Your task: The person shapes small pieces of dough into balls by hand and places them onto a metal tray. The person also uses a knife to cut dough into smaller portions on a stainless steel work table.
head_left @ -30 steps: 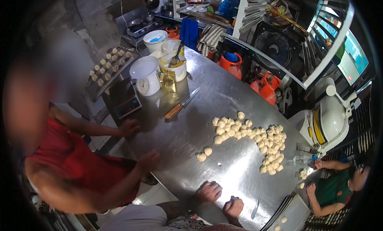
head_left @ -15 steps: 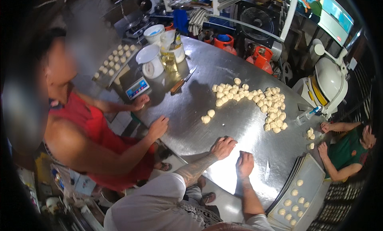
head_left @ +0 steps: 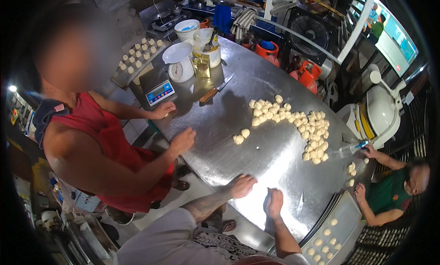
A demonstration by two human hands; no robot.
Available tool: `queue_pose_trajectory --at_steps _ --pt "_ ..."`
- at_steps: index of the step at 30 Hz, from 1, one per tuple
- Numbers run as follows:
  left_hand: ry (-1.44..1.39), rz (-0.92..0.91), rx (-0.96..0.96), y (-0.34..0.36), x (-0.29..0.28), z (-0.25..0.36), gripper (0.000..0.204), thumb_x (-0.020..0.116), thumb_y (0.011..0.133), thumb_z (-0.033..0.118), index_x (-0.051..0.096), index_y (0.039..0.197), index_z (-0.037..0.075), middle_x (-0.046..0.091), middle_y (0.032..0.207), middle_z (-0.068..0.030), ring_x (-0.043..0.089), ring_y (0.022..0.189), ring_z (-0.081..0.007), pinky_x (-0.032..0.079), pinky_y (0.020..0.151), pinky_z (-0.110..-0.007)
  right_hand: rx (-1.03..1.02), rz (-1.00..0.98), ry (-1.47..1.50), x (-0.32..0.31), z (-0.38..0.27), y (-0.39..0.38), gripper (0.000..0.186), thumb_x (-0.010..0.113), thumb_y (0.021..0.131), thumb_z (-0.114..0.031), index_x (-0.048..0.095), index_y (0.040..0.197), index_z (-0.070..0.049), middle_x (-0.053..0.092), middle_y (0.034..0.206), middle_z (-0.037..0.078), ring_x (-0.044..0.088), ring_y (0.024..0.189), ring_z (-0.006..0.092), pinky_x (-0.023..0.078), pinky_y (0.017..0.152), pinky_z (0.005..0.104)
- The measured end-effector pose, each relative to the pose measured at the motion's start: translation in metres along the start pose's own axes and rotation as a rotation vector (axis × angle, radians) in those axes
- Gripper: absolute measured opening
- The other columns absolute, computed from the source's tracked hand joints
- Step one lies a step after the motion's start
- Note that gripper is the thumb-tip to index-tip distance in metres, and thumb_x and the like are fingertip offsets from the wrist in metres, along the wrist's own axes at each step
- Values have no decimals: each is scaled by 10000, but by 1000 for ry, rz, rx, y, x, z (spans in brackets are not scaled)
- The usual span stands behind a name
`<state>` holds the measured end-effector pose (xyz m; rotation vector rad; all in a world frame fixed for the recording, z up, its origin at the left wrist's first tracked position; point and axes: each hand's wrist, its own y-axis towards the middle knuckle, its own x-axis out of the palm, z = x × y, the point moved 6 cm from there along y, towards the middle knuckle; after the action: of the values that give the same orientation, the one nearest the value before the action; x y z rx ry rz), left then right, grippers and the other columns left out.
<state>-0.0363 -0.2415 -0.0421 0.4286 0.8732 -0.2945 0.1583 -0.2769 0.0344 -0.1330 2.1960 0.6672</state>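
My left hand [head_left: 243,186] is cupped palm down on the steel table [head_left: 220,155] close to its near edge, fingers bent together; whatever lies under the palm is hidden. Just right of it, my right hand [head_left: 274,203] rests on the bright glare with curled fingers, its underside also out of sight. Beyond both hands, two dough balls [head_left: 238,139] sit together. Farther off lies a large curved cluster of dough balls [head_left: 314,132].
A person in a red apron [head_left: 123,159] works at left, another in green [head_left: 389,191] at right. A knife [head_left: 211,94], digital scale [head_left: 160,92], dial scale [head_left: 181,72] and tub [head_left: 208,54] stand at the far left. Trays of dough [head_left: 350,214] lie near right.
Both my hands have drawn back toward the near edge and slightly left. The person in green has reached one hand toward the clear container. The view has shifted a little.
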Motion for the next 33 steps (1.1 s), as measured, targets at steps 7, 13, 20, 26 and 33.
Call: queue_pose_trajectory --at_steps 7,13,20,26,33 --pt "89 16 -11 9 -18 -6 261 654 914 96 697 1171 108 671 1214 -48 652 1097 -241 499 956 -421 58 133 -230 10 9 59 269 652 894 26 731 1132 -71 677 1049 172 645 930 376 519 834 477" --pt "59 61 17 7 -34 3 222 670 881 117 693 1102 121 657 1161 -40 659 1033 -237 515 858 -425 160 57 -126 22 25 45 249 623 881 -20 719 1107 -60 685 1024 150 663 924 366 525 810 477" --pt "-59 69 -83 9 -35 0 276 763 861 190 687 1122 140 676 1134 -68 680 987 -284 532 829 -447 34 39 -189 27 24 51 202 583 866 -17 700 1029 -41 673 952 165 635 852 373 494 742 484" --pt "-19 146 -62 14 -46 7 335 758 863 171 693 1188 117 692 1166 -77 689 1039 -260 535 832 -434 77 -55 -251 37 35 46 155 648 853 -80 669 1005 -101 633 911 117 608 820 338 461 722 484" --pt "-67 114 -70 14 -45 6 412 774 845 165 664 1236 102 680 1190 -92 678 1075 -253 544 844 -414 128 -197 -326 41 38 44 117 670 882 -115 661 999 -109 618 886 123 609 819 353 449 709 499"
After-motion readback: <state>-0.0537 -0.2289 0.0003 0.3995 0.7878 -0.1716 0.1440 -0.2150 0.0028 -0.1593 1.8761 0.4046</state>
